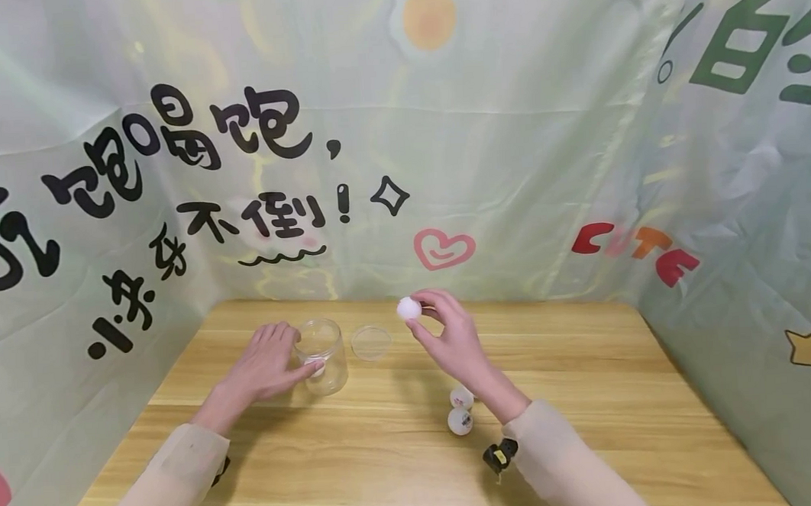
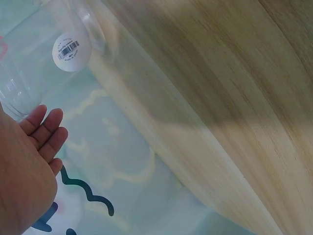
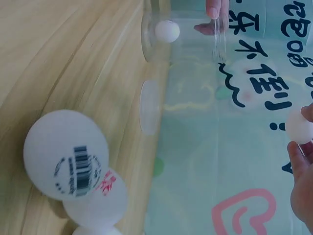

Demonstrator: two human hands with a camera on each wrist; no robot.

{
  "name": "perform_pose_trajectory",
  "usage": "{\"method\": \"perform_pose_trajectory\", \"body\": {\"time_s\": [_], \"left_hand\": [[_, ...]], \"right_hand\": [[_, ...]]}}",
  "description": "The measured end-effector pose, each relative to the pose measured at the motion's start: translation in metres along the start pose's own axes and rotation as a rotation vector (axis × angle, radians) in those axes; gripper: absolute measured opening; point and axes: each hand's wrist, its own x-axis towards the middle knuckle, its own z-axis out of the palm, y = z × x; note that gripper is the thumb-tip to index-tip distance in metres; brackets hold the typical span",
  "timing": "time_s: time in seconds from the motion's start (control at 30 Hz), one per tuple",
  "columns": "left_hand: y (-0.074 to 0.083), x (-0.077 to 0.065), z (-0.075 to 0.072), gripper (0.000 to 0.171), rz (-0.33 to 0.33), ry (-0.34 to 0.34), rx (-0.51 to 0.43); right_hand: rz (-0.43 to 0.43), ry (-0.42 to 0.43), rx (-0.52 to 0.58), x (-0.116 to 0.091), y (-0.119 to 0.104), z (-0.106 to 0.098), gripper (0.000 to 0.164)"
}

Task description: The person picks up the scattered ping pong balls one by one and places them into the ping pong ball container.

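Note:
A clear plastic jar (image 1: pixel 331 375) stands upright on the table, with one white ping-pong ball (image 3: pixel 167 31) lying at its bottom. My left hand (image 1: pixel 266 359) holds the jar from the left, thumb on the near side and fingers at the far side near the rim. In the left wrist view a barcode shows on the ball inside the jar. Raised to the right of the jar, my right hand (image 1: pixel 457 343) pinches another ping-pong ball (image 1: pixel 409 308) between thumb and fingertips. Below the right wrist, printed ping-pong balls (image 1: pixel 460 421) rest together on the table; the right wrist view shows three.
A clear round lid (image 1: pixel 372 343) lies flat just right of the jar. The wooden table (image 1: pixel 361 462) ends at a printed cloth backdrop (image 1: pixel 511 163) behind and on both sides. A small black device (image 1: pixel 501 456) sits at the right sleeve cuff.

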Motion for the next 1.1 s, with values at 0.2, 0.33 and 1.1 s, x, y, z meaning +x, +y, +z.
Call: {"method": "perform_pose_trajectory", "body": {"time_s": [0.2,0.33,1.1], "left_hand": [[-0.001,-0.001,0.002,0.074,-0.004,-0.011,-0.002],[-0.001,-0.001,0.003,0.072,-0.007,-0.006,-0.005],[-0.001,0.002,0.0,0.074,-0.004,-0.001,-0.01]], "right_hand": [[0.006,-0.028,0.005,0.003,-0.001,0.008,0.04],[0.004,-0.042,0.013,0.006,-0.003,0.014,0.039],[-0.029,-0.098,0.076,0.018,-0.01,0.058,0.038]]}}
